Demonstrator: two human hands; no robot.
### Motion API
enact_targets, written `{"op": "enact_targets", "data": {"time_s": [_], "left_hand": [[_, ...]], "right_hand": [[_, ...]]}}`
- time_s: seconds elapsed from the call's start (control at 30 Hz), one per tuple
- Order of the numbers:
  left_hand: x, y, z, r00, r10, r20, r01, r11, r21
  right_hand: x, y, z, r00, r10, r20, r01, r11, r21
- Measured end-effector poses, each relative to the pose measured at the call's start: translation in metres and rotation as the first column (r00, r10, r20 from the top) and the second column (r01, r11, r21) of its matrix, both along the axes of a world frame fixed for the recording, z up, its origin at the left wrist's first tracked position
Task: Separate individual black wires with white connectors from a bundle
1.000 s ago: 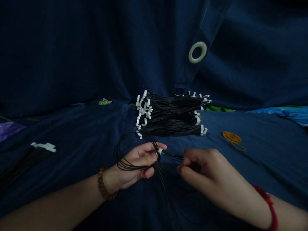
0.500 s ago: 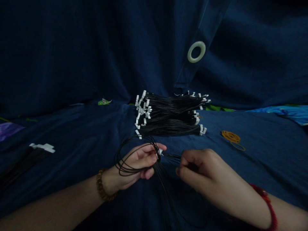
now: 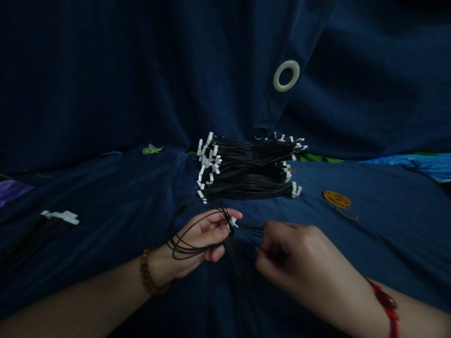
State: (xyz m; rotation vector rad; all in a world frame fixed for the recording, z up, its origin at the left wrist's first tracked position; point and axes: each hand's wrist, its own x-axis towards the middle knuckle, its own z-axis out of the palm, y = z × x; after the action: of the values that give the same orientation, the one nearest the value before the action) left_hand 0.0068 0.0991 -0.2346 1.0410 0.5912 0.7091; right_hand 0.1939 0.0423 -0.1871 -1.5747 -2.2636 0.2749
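Between thumb and fingers, my left hand (image 3: 206, 234) grips a looped bundle of thin black cables (image 3: 176, 230). A small white connector (image 3: 233, 221) shows at its fingertips. Some cable strands hang down below that hand, and others run to the right. My right hand (image 3: 292, 256) is closed around the strands on the right; its fingertips are partly hidden. Just beyond both hands lies a stack of black cable bundles (image 3: 250, 188) with white connectors at both ends.
Yellow-brown rubber bands (image 3: 337, 199) lie to the right on the dark blue cloth (image 3: 387, 225). At the left is another black cable bundle (image 3: 35, 234) with white connectors. A dark curtain with a pale ring (image 3: 286, 76) hangs behind.
My right hand has turned slightly and shifted a little, still at the strands. My left hand and its cable loop stay almost in place.
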Motion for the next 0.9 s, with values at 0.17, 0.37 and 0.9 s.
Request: {"op": "enact_targets", "data": {"time_s": [0.17,0.37,0.9], "left_hand": [[0.001,-0.002,0.004,1.0,0.013,-0.006,-0.013,1.0,-0.011],[0.001,-0.002,0.006,0.999,-0.002,-0.053,0.002,1.0,-0.007],[0.005,-0.001,0.004,0.994,0.066,-0.082,-0.062,0.997,0.049]], "right_hand": [[0.0,-0.003,-0.004,0.998,0.001,0.057,-0.008,0.993,0.119],[0.0,-0.006,-0.003,0.995,0.044,0.087,-0.062,0.973,0.224],[-0.002,-0.008,0.003,0.986,0.037,0.161,-0.1,0.908,0.406]]}}
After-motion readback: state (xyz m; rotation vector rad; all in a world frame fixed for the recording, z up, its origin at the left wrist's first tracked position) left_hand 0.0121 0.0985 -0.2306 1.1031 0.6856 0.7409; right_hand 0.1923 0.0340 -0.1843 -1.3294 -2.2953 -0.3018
